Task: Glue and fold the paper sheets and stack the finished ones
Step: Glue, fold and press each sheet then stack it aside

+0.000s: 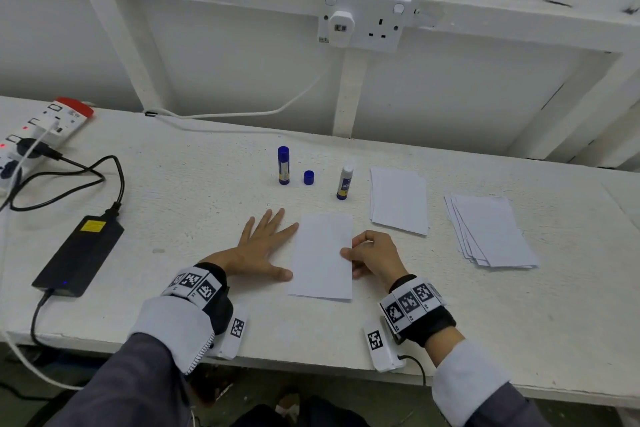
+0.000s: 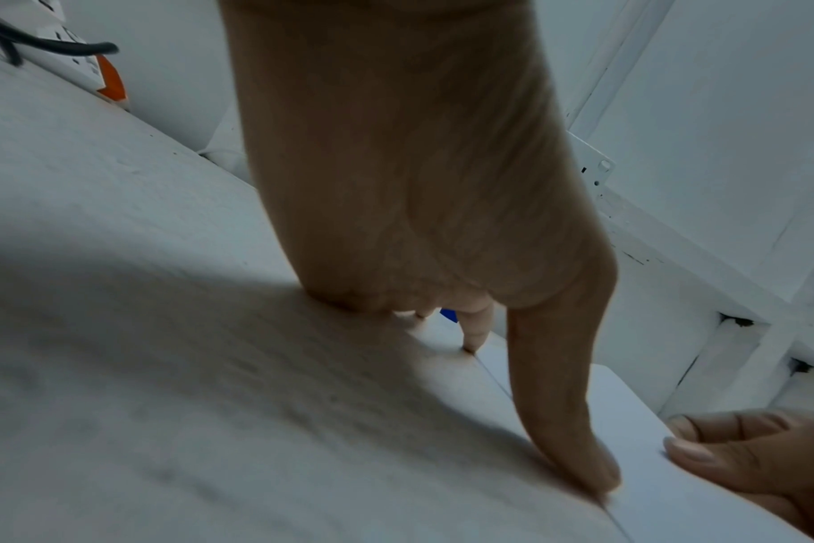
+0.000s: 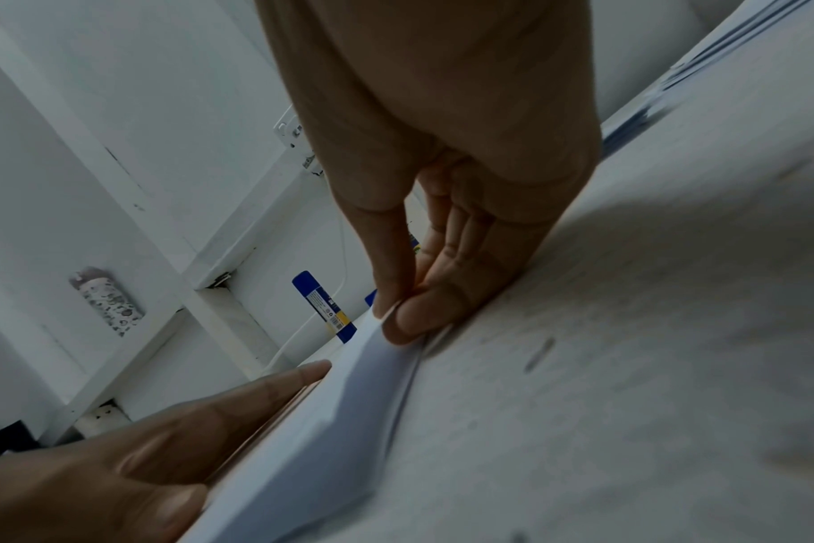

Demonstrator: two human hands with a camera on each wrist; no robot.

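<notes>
A folded white paper sheet (image 1: 322, 255) lies on the table in front of me. My left hand (image 1: 265, 246) lies flat beside it with fingers spread, its thumb (image 2: 568, 433) and forefinger touching the sheet's left edge. My right hand (image 1: 372, 255) pinches the right edge of the folded sheet (image 3: 368, 371) between thumb and fingers. An uncapped glue stick (image 1: 344, 182) stands behind the sheet, with its blue cap (image 1: 308, 177) and a capped blue glue stick (image 1: 283, 165) to the left. A neat paper stack (image 1: 398, 201) and a fanned paper pile (image 1: 491, 230) lie to the right.
A black power brick (image 1: 81, 253) with cables and a power strip (image 1: 38, 135) sit at the left of the white table (image 1: 173, 218). A wall socket (image 1: 363, 19) with a plugged adapter hangs on the white back wall.
</notes>
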